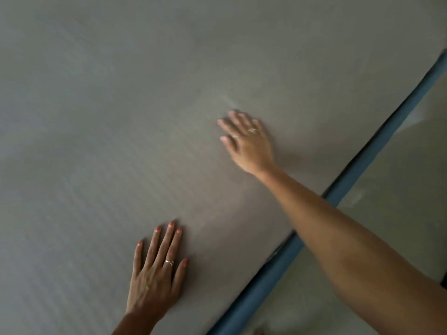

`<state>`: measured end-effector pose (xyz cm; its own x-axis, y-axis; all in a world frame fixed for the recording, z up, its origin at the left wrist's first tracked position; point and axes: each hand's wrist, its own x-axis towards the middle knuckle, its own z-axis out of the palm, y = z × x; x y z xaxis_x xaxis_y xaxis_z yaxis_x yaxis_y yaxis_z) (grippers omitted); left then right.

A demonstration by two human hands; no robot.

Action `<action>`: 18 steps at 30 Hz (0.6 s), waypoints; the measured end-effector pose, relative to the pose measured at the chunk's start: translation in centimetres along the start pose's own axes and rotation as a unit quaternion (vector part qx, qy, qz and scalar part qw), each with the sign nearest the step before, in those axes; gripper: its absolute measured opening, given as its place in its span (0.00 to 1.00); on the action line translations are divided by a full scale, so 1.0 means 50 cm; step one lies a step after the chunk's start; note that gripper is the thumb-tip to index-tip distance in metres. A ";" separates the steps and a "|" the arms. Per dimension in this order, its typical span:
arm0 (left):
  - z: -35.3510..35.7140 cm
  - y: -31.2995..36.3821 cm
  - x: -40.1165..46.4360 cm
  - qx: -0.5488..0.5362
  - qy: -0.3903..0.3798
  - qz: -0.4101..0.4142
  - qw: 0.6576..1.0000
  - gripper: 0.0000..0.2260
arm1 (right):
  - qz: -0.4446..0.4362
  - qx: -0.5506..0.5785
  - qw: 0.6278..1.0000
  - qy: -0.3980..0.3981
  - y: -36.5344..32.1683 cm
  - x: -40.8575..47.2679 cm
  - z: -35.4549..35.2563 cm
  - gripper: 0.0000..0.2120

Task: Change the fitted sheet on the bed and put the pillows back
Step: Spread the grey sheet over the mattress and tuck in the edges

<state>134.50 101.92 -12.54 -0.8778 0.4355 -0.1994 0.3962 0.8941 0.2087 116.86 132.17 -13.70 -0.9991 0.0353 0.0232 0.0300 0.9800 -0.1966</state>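
Grey, faintly ribbed cloth of the fitted sheet lies smooth and taut over the bed, filling nearly the whole view, with only soft shading and no clear creases. Its edge runs diagonally along a blue bed frame at the lower right, with pale floor beyond. The left hand rests flat on the sheet, fingers straight and spread. The right hand, blurred, lies palm-down farther up, fingers extended, grasping nothing.
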 end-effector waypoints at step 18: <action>-0.067 0.344 0.583 -0.105 0.106 -0.120 0.981 0.28 | -0.059 0.015 0.996 -0.068 0.214 0.283 -0.066 0.24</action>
<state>114.82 129.62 -11.56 -0.9842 0.1636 -0.0682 0.1264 0.9174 0.3774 103.14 143.82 -12.22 -0.9905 -0.1081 -0.0846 -0.0862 0.9694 -0.2299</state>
